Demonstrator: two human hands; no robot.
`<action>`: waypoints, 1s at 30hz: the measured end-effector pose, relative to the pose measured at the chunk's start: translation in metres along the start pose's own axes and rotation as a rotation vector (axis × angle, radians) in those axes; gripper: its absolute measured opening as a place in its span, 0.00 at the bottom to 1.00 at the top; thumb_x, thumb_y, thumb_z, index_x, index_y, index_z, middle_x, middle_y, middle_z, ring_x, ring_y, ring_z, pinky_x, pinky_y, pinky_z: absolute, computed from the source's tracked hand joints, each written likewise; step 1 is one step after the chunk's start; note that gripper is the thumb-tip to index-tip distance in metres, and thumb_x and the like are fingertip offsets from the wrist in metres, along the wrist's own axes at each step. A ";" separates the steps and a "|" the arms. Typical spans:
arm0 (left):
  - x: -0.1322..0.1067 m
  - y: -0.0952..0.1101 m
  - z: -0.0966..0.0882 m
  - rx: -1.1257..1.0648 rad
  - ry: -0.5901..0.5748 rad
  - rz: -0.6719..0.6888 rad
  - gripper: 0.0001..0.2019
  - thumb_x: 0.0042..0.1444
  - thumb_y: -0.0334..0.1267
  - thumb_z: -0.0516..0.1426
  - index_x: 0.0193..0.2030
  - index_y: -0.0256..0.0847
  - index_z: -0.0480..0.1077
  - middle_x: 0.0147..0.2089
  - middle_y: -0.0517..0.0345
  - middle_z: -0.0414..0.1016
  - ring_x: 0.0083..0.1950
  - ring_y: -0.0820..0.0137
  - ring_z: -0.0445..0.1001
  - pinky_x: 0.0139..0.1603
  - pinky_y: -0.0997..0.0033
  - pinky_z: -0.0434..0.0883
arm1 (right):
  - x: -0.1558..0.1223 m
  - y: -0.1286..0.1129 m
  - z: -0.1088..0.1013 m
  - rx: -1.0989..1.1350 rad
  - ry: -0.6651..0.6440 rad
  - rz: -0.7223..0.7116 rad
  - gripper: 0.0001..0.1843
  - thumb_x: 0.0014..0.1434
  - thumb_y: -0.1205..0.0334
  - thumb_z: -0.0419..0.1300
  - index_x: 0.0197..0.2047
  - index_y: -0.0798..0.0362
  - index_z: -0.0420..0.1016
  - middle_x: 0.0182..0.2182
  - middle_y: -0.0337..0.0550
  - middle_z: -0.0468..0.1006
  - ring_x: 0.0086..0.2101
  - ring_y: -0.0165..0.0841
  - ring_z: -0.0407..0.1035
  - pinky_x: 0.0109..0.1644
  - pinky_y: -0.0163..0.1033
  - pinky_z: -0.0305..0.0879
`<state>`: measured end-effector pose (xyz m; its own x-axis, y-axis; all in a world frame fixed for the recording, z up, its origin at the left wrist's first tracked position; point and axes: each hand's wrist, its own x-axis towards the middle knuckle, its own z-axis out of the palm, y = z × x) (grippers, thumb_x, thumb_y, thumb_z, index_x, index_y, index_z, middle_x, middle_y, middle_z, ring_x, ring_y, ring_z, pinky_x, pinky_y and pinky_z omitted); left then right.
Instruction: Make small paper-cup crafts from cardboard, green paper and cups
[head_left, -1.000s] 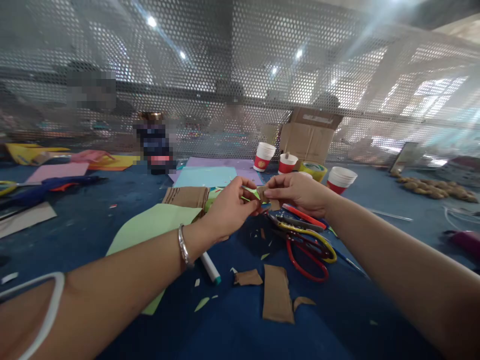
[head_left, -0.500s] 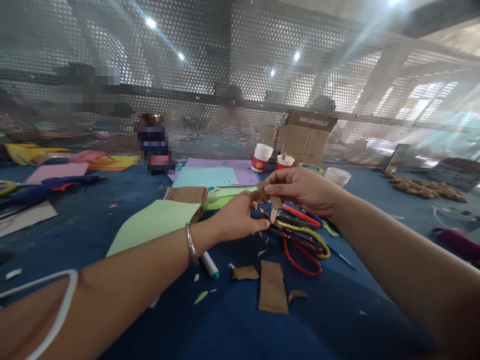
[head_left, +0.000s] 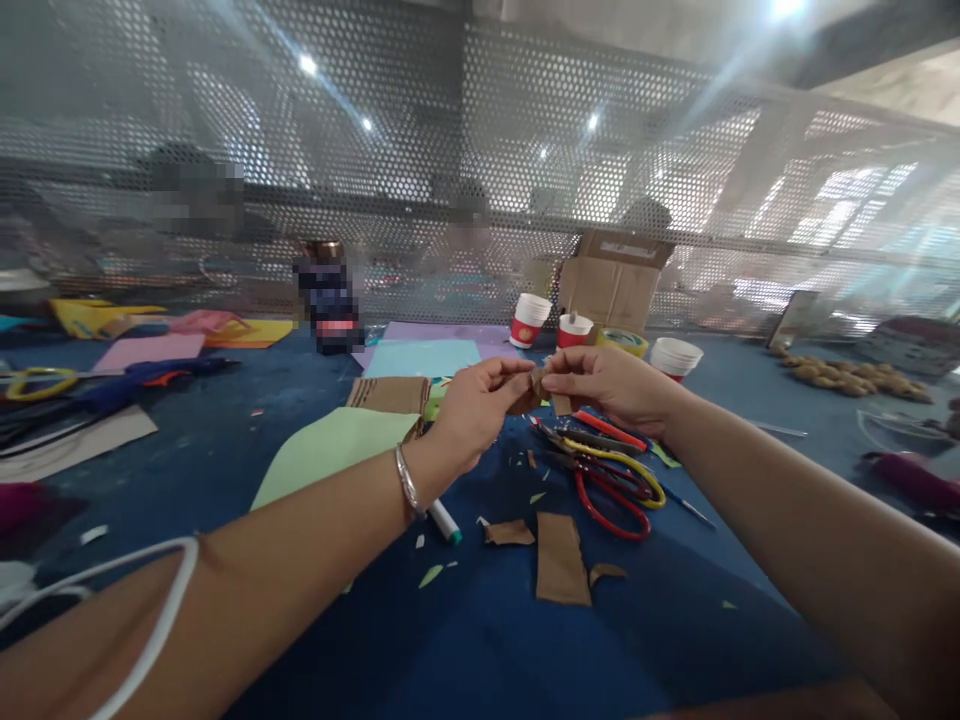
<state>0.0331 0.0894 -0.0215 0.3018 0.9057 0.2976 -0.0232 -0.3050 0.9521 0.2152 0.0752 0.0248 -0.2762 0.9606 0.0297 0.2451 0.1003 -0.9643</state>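
Between both hands, above the middle of the table, is a small piece of brown cardboard (head_left: 561, 403). My left hand (head_left: 480, 405) pinches its left end with thumb and fingers. My right hand (head_left: 600, 383) pinches the other end, and a strip hangs below those fingers. The fingertips partly cover the piece. Just under my right hand lie scissors with red handles (head_left: 611, 505) and others with yellow handles. A rectangle of brown cardboard (head_left: 561, 560) and a smaller torn scrap (head_left: 511, 534) lie nearer to me. Beside my left wrist is a white marker (head_left: 445, 522) with a green end.
Light green paper (head_left: 322, 450) lies under my left forearm, with purple and blue sheets (head_left: 424, 357) behind. Paper cups (head_left: 530, 320), yellow tape (head_left: 622, 342) and a cardboard box (head_left: 611, 285) stand by the perforated screen. Peanut-like pieces (head_left: 847, 375) lie right. Paper scraps dot the table.
My left fingers have moved up and closed on the cardboard piece, where the thumb was apart lower down before. The view has shifted slightly, so table items appear further right.
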 end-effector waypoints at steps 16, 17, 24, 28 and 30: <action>-0.004 -0.013 -0.009 0.468 0.082 0.202 0.17 0.64 0.29 0.51 0.59 0.38 0.65 0.61 0.43 0.73 0.62 0.59 0.71 0.66 0.49 0.62 | 0.022 0.041 -0.032 -0.092 0.269 0.004 0.20 0.45 0.48 0.75 0.30 0.53 0.74 0.22 0.37 0.76 0.22 0.27 0.66 0.26 0.34 0.62; -0.005 -0.013 -0.010 0.510 0.089 0.219 0.15 0.63 0.28 0.51 0.56 0.39 0.66 0.59 0.44 0.74 0.60 0.59 0.71 0.65 0.47 0.62 | 0.026 0.046 -0.038 -0.135 0.299 0.016 0.19 0.44 0.50 0.75 0.29 0.53 0.74 0.20 0.36 0.75 0.21 0.27 0.64 0.24 0.34 0.60; -0.021 -0.005 -0.015 0.680 -0.039 0.324 0.10 0.61 0.28 0.54 0.48 0.42 0.68 0.49 0.52 0.77 0.52 0.59 0.72 0.58 0.53 0.68 | 0.045 0.079 -0.058 -0.291 0.418 0.072 0.14 0.50 0.60 0.74 0.26 0.53 0.73 0.18 0.35 0.74 0.19 0.27 0.64 0.23 0.34 0.61; -0.025 -0.002 -0.016 0.771 -0.059 0.406 0.10 0.62 0.29 0.54 0.49 0.43 0.68 0.46 0.53 0.77 0.51 0.61 0.73 0.56 0.56 0.68 | 0.048 0.083 -0.061 -0.311 0.409 0.106 0.09 0.60 0.58 0.68 0.36 0.55 0.76 0.27 0.41 0.78 0.27 0.31 0.72 0.31 0.37 0.71; -0.026 -0.003 -0.017 0.785 -0.070 0.417 0.11 0.63 0.30 0.54 0.50 0.43 0.68 0.46 0.54 0.77 0.50 0.62 0.74 0.54 0.58 0.69 | 0.049 0.082 -0.061 -0.328 0.374 0.132 0.12 0.65 0.56 0.63 0.47 0.56 0.76 0.40 0.46 0.80 0.36 0.35 0.75 0.40 0.42 0.76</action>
<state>0.0095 0.0719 -0.0308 0.4728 0.6637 0.5797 0.5074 -0.7429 0.4367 0.2786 0.1461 -0.0369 0.1131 0.9916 0.0632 0.5508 -0.0096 -0.8346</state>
